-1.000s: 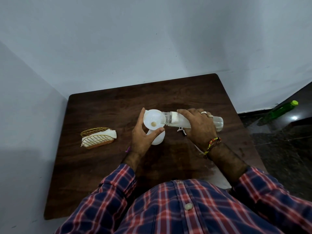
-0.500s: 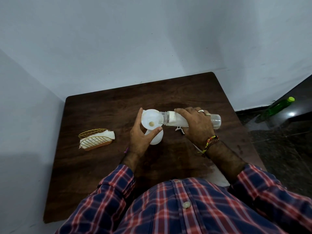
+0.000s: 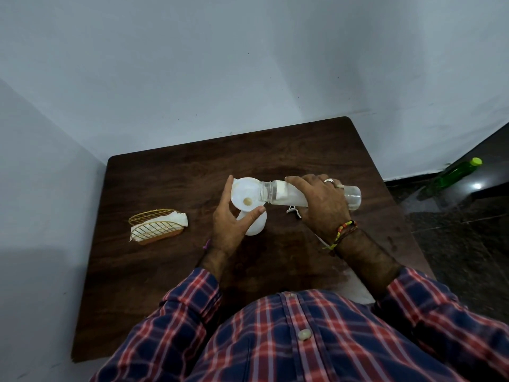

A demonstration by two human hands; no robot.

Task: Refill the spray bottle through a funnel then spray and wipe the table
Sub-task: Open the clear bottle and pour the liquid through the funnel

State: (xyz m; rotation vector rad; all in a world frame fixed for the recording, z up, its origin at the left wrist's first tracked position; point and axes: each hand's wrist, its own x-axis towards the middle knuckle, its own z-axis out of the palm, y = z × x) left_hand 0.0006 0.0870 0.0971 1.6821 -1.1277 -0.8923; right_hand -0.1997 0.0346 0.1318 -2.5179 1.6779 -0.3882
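Observation:
A white funnel [image 3: 243, 197] stands in the neck of a white spray bottle [image 3: 254, 227] at the middle of the dark wooden table [image 3: 170, 271]. My left hand [image 3: 230, 227] holds the funnel's rim between thumb and fingers. My right hand [image 3: 323, 205] grips a clear plastic bottle [image 3: 278, 192], tipped on its side with its open mouth over the funnel bowl. The white spray head [image 3: 292, 209] lies on the table, partly hidden under my right hand.
A gold wire holder with white napkins [image 3: 158, 226] sits at the table's left. A green bottle [image 3: 454, 173] lies on the dark floor at the right. Grey walls close in behind and to the left of the table.
Both hands keep their hold. The clear bottle stays tipped over the funnel. The view has shifted slightly; nothing else on the table moved.

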